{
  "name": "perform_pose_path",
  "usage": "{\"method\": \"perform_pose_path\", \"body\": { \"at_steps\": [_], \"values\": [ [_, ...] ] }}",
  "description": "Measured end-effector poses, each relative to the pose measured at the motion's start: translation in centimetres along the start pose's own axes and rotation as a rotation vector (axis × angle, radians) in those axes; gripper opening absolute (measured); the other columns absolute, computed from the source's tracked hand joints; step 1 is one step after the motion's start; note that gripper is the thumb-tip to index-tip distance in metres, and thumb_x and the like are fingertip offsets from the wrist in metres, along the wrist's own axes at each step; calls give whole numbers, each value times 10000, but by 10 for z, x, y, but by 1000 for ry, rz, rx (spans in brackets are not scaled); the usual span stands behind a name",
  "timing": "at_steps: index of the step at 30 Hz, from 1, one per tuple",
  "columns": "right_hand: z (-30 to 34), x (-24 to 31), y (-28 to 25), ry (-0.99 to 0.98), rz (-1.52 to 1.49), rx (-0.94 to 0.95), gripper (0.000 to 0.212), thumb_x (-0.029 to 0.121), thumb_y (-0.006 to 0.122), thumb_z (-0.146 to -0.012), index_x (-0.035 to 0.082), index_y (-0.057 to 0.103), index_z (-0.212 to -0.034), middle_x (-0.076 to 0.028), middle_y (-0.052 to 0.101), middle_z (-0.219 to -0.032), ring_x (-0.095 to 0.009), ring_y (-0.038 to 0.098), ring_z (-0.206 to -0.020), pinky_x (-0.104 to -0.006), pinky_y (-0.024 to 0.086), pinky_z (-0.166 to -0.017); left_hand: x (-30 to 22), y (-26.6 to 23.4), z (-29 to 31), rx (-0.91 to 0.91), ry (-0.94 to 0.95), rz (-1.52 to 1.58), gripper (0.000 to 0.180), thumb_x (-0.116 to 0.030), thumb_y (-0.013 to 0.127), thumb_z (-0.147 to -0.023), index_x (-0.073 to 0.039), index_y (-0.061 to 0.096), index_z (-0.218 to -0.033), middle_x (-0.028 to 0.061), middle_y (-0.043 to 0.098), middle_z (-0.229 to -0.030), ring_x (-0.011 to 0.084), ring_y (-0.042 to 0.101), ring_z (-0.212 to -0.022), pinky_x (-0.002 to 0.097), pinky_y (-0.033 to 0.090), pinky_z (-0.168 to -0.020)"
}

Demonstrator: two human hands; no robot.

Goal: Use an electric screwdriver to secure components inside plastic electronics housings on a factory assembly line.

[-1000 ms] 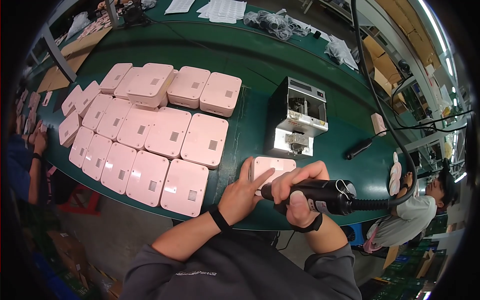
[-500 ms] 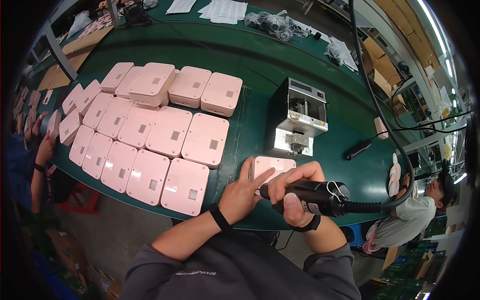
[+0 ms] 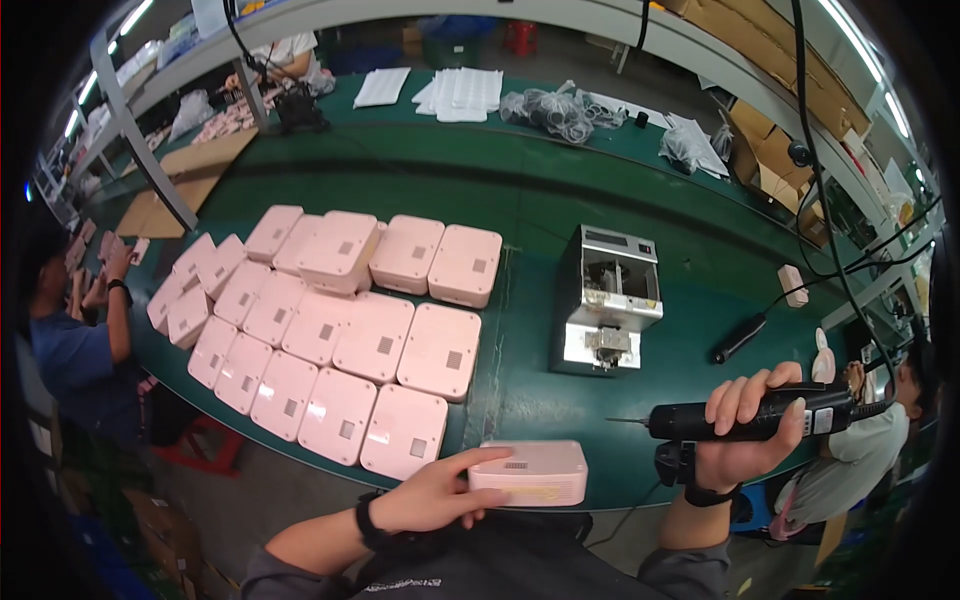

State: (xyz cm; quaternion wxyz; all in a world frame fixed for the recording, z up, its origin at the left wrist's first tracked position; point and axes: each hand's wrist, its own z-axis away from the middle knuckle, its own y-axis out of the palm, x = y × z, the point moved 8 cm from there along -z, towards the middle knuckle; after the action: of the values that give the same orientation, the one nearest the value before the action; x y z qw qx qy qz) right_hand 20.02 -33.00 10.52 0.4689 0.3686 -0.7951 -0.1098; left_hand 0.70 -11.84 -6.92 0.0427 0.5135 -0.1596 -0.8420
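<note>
At the near edge of the green bench, my left hand [image 3: 430,495] grips a pink plastic box [image 3: 550,460] by its left end. The box is tilted so a side wall faces me; a small vented patch shows on its upper face. My right hand [image 3: 750,435] is wrapped round a black electric screwdriver [image 3: 680,420], lifted to the right of the box. Its thin bit points left and touches nothing. Rows of similar pink boxes [image 3: 438,350] lie to the left, a few stacked on others at the back.
A metal screw feeder [image 3: 608,340] stands beyond my hands. To its right lie a second black screwdriver-like tool [image 3: 740,338] and a small pink part [image 3: 793,286]. A black cable hangs at the right. Co-workers sit left [image 3: 75,350] and right [image 3: 850,450].
The screwdriver has come off the pink box and moved right. My left hand has shifted from lying on the box to gripping and tilting it. The view has moved.
</note>
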Motion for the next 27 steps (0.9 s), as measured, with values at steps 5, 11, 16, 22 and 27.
{"method": "perform_pose_path", "body": {
  "at_steps": [5, 11, 16, 22, 27],
  "values": [
    [27, -20, -47, 60, 188, -171, 249, 314, 488, -994, 74, 433, -1035, -33, 482, -648, -138, 465, -447, -297, 436, -475, -47, -58, 2, -82, 29, 410, 532, -408, 440, -1047, -72, 400, -1457, 131, 657, -1104, 138, 651, -646, 229, 537, -533],
    [44, -32, -62, 133, 202, -219, 224, 290, 479, -1002, 72, 437, -1035, -33, 478, -640, -133, 454, -441, -294, 433, -478, -102, -149, -83, -172, 98, 667, 547, -482, 364, -1053, -73, 429, -1410, 164, 655, -1212, 156, 661, -684, 166, 485, -495],
    [48, -20, -73, 130, 224, -226, 221, 243, 530, -952, 69, 430, -1045, -66, 513, -655, -164, 495, -465, -326, 463, -494, -116, -202, -103, -539, 176, 458, 493, -395, 470, -1037, -59, 448, -1396, 181, 656, -1196, 212, 680, -840, 218, 532, -637],
    [48, -23, -85, 124, 298, -267, 223, 277, 501, -988, 68, 439, -1038, -45, 486, -638, -140, 462, -446, -304, 446, -484, -159, -175, -117, -699, 375, -1066, 671, -506, 631, -915, -20, 488, -1355, 261, 607, -1235, 294, 636, -1005, 376, 538, -849],
    [50, -39, -70, 209, 253, -242, 227, 274, 515, -981, 68, 438, -1039, -46, 487, -638, -143, 473, -449, -305, 453, -484, -164, -132, -154, -871, 322, -1878, 849, -590, 697, -799, 14, 481, -1355, 307, 530, -1250, 404, 530, -1180, 452, 428, -1018]
  ]
}}
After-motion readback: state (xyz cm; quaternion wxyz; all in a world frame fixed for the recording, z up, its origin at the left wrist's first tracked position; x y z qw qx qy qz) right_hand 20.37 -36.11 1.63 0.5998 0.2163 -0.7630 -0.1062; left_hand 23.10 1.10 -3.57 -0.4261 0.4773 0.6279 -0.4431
